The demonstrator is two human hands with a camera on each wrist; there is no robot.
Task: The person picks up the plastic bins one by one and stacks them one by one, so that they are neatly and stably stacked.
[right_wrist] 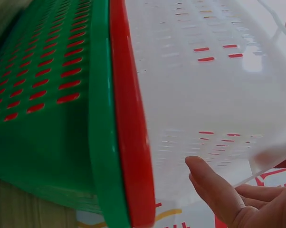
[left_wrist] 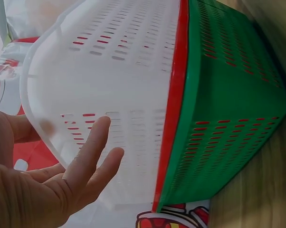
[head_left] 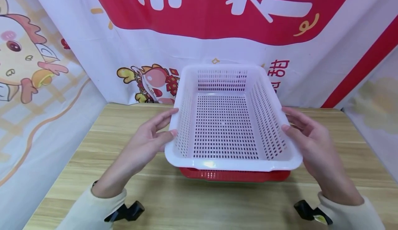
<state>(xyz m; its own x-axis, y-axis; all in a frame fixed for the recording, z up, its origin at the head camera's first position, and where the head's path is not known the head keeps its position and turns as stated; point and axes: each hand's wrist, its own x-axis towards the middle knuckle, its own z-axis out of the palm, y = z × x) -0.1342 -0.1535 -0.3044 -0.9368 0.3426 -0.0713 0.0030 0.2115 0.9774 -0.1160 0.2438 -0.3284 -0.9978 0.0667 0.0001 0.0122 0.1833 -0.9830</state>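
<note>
A white perforated plastic basket (head_left: 225, 128) is held by its two side rims, raised above a red basket (head_left: 236, 175). The red one sits nested in a green basket (left_wrist: 228, 109), which stands on the wooden table. My left hand (head_left: 152, 133) pinches the white basket's left rim, thumb on the rim's edge and fingers against the outer wall. On the opposite rim my right hand (head_left: 309, 136) grips in the same way. Both wrist views show the white basket's lower part reaching down inside the red rim. Nothing lies inside the white basket.
The wooden table (head_left: 102, 161) stretches out on both sides of the baskets. Behind it hangs a white cloth (head_left: 149, 45) printed in red, close to the far rim. Another printed cloth (head_left: 59, 119) borders the left side. Black straps (head_left: 125, 212) sit at both cuffs.
</note>
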